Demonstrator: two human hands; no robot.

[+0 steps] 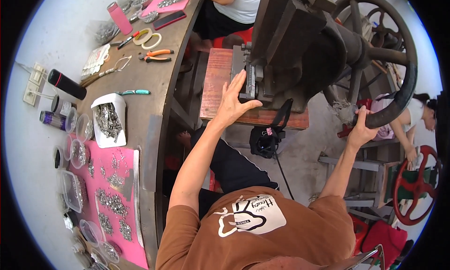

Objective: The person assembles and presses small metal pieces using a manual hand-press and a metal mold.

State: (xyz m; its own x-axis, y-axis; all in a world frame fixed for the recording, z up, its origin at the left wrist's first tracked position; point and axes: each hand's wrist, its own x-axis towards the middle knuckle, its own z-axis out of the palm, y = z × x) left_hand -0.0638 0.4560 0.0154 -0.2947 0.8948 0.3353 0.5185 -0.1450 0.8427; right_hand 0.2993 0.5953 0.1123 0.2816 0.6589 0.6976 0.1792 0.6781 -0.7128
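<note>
My left hand (233, 100) is open, its fingers stretched and its thumb spread. It rests at the near left side of a metal die (251, 82) on the bed of a dark screw press (300, 49). Any small part under the fingers is hidden. At the right, my right hand (361, 129) is closed around the lower rim of the press's large handwheel (408, 78). A frayed tuft of pale fibre (344, 111) hangs beside that hand. The press stands on a reddish wooden stand (218, 78).
On the bench (157, 78) at left lie pliers (157, 55), tape rolls (151, 41), a white tub of metal pieces (108, 141) and a pink mat (105, 167) with small metal parts. A black bag (263, 141) hangs below the press. Other people sit ahead and at right, near a red wheel (398, 190).
</note>
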